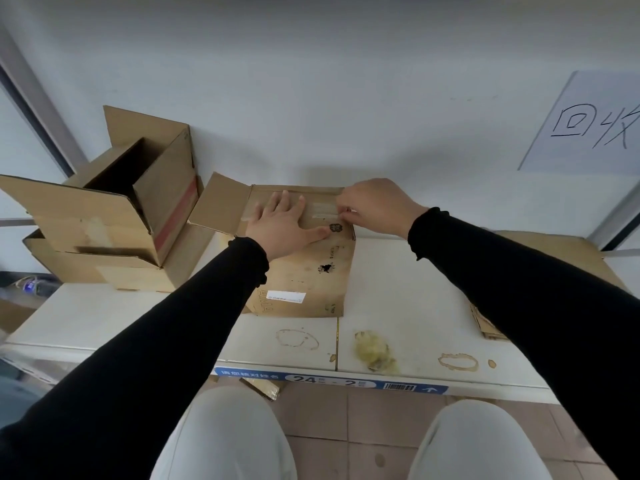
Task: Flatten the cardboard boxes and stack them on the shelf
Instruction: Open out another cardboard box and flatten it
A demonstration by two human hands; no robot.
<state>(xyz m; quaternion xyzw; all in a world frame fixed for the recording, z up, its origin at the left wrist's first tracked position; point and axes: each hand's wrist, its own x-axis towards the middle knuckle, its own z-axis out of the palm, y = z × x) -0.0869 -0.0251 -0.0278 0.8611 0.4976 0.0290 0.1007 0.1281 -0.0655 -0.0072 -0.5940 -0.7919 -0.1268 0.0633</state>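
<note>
A brown cardboard box stands on the white shelf against the wall, one flap sticking out to its left. My left hand lies flat on its top with fingers spread. My right hand pinches a strip of clear tape at the top's right edge. At the left, an open box with red tape sits tilted on another cardboard box. Flattened cardboard lies at the shelf's right, mostly behind my right sleeve.
A paper sign with handwriting hangs on the wall at right. The shelf surface carries brown ring stains and a yellowish smear. A blue label strip runs along its front edge. Tiled floor shows below, between my knees.
</note>
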